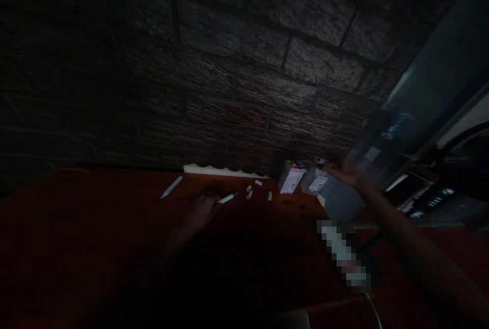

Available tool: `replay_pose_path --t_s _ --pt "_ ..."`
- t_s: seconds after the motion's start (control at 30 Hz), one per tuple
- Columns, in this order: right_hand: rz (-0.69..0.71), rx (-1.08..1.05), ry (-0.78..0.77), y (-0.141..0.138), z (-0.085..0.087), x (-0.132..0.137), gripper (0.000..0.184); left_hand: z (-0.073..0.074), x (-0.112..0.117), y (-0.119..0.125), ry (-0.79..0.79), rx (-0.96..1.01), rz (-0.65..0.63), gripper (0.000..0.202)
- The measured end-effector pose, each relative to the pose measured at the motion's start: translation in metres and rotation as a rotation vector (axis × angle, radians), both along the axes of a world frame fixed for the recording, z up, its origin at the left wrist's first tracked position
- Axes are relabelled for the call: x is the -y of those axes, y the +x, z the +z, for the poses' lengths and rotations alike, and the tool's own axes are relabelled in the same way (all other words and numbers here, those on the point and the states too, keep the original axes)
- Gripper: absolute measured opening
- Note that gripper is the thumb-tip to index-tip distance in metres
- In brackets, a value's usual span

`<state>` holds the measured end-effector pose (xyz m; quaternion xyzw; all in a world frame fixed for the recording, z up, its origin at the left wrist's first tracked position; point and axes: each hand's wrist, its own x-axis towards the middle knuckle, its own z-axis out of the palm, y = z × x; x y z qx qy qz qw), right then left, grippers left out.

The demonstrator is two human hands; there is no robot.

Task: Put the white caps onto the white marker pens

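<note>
My left hand (pixel 205 207) is closed around a white marker (pixel 226 198), its dark tip pointing right. Just beyond that tip lie several small white caps (pixel 249 194) on the reddish-brown table (pixel 114 217). Another marker (pixel 171 187) rests on the wood to the left. My right hand (pixel 347 174) reaches to the top of a clear plastic case (pixel 318 180) with a white label, fingers closed at its upper edge; dim light blurs the exact grip. Beside it stands a second case (pixel 292 181), full of markers with multicoloured ends.
A dark brick wall (pixel 267 74) rises behind the table. A white strip with a wavy edge (pixel 221 170) lies along its foot. On the right are a grey-blue panel (pixel 412 100), dark equipment (pixel 428 196) and a pixelated pale object (pixel 342 252) with a cable (pixel 373 308).
</note>
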<state>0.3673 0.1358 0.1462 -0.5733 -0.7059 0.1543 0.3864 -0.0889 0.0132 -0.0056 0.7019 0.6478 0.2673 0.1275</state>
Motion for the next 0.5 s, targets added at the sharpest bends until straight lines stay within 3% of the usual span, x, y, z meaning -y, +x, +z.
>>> replay_pose_path --t_s 0.07,0.13,0.23,0.37,0.5 --pt "0.050 0.119 -0.029 0.000 0.010 0.028 0.057 0.011 0.002 0.003 0.002 0.149 -0.066 0.027" --pt "0.153 0.111 -0.112 -0.010 0.013 0.059 0.054 0.022 0.004 0.008 0.016 0.353 -0.145 0.029" --pt "0.299 0.043 -0.173 -0.046 0.005 0.102 0.053 0.034 0.007 0.015 0.008 0.629 -0.180 0.034" --pt "0.386 -0.062 -0.216 -0.113 -0.021 0.133 0.065 0.033 0.008 0.021 -0.007 0.896 -0.154 0.039" --pt "0.464 0.012 -0.131 -0.164 -0.038 0.143 0.064 0.026 0.005 0.014 -0.039 1.167 -0.094 0.042"
